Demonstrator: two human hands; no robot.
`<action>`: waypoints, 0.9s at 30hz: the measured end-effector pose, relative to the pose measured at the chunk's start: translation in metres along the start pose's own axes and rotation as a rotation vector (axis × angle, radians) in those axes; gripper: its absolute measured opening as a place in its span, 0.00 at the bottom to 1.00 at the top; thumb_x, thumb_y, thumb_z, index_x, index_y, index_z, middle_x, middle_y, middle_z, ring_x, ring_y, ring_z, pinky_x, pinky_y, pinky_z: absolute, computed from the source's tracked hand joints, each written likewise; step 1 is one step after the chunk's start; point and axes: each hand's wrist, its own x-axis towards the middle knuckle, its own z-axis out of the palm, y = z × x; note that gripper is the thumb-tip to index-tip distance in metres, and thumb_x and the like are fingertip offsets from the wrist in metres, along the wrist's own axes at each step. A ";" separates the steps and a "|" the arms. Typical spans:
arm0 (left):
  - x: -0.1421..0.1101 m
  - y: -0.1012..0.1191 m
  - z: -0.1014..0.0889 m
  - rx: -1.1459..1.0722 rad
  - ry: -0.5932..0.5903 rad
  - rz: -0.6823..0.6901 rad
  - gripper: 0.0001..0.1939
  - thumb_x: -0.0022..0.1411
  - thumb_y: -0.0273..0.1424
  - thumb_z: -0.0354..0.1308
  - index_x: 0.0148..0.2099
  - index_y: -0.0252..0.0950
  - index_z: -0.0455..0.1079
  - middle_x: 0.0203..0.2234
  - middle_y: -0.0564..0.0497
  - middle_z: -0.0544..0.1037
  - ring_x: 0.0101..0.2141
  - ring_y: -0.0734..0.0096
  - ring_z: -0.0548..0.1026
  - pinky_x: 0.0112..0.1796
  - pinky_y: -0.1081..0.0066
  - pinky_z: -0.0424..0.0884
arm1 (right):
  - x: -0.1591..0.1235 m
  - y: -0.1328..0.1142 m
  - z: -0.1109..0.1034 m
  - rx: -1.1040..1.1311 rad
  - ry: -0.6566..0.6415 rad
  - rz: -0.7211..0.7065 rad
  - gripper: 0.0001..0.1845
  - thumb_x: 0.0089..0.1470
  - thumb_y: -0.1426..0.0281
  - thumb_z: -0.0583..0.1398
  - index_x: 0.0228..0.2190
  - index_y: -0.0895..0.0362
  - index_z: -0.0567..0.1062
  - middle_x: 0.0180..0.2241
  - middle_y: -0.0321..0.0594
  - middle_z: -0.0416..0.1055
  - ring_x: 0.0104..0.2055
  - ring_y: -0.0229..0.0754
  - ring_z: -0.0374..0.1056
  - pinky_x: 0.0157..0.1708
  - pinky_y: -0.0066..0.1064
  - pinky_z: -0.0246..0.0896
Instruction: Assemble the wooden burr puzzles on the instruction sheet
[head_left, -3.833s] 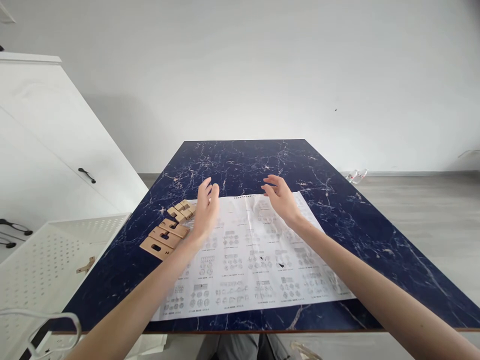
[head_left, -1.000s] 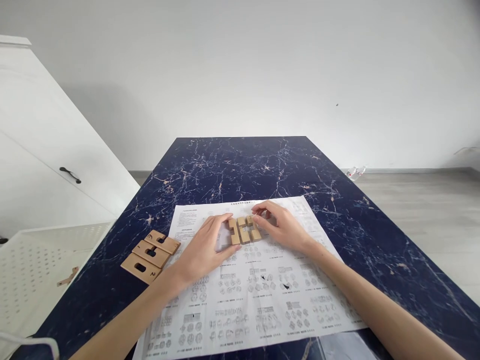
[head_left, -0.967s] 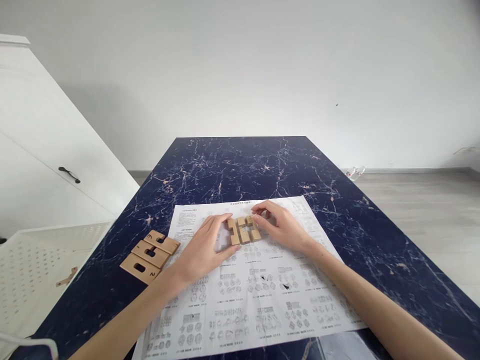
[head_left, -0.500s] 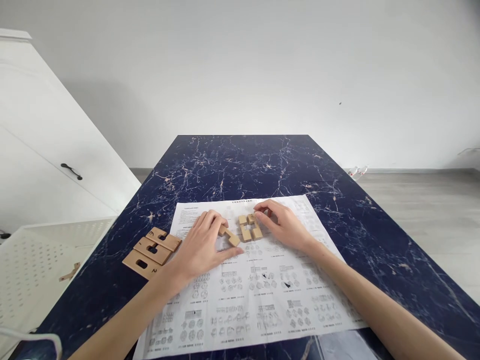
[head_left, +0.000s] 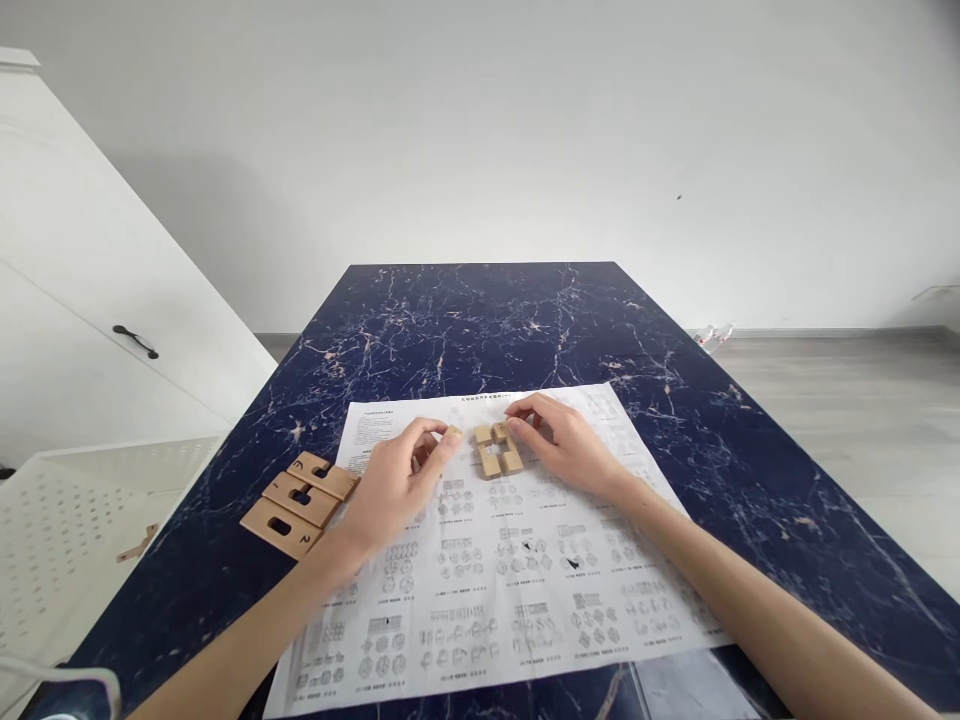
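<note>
The left hand has thumb and index finger closed on a small wooden burr-puzzle piece, mostly hidden by the fingers and held near the pair of notched puzzle pieces. The right hand touches the pair's far right corner with thumb and fingertips; whether it is clamped there I cannot tell. The pair lies around a small opening on the printed instruction sheet, and left of it three slotted wooden plates sit together on the marbled table. The pieces look light, stiff and sturdy, with smooth faces that might slip a little, so the solid ends beside the notches seem the best place to pinch them
</note>
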 end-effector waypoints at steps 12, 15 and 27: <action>0.006 0.003 -0.009 -0.626 -0.032 -0.209 0.20 0.75 0.48 0.58 0.58 0.41 0.74 0.48 0.46 0.79 0.31 0.74 0.73 0.26 0.74 0.67 | -0.002 -0.004 -0.001 -0.018 -0.029 0.001 0.12 0.72 0.59 0.56 0.45 0.51 0.76 0.43 0.43 0.79 0.40 0.48 0.74 0.40 0.40 0.68; 0.006 0.005 -0.008 -0.645 -0.030 -0.235 0.18 0.74 0.45 0.60 0.57 0.39 0.74 0.47 0.47 0.80 0.33 0.72 0.75 0.29 0.73 0.71 | -0.003 -0.003 -0.001 -0.021 -0.045 0.013 0.12 0.72 0.59 0.57 0.47 0.52 0.76 0.44 0.44 0.79 0.40 0.47 0.73 0.39 0.40 0.68; 0.007 0.007 -0.005 -0.672 0.059 -0.276 0.24 0.66 0.43 0.68 0.59 0.39 0.70 0.41 0.49 0.82 0.30 0.68 0.80 0.34 0.65 0.80 | -0.003 -0.001 0.002 -0.037 -0.037 -0.004 0.10 0.73 0.61 0.57 0.47 0.51 0.75 0.44 0.43 0.79 0.40 0.47 0.73 0.37 0.39 0.67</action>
